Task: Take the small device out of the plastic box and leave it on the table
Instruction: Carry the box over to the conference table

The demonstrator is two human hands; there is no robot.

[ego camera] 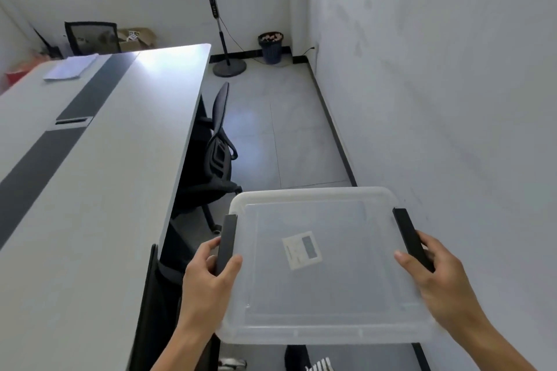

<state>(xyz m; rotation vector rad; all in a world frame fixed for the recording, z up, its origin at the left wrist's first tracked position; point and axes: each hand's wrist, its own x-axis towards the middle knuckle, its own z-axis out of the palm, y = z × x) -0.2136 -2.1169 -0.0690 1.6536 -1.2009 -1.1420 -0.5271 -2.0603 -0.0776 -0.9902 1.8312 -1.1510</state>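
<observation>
Hands carry translucent plastic box [319, 274], lid on, in air over floor, right of table [99, 178] and clear of it. Left hand [208, 277] curled around black latch [226, 242] on box's left side, thumb on lid. Right hand [437, 274] wraps black latch [412, 239] on right side, thumb on lid. Small device [302, 249], pale with dark screen, shows through lid, lying inside box near middle. Black chair [218, 147] tucked at table edge.
</observation>
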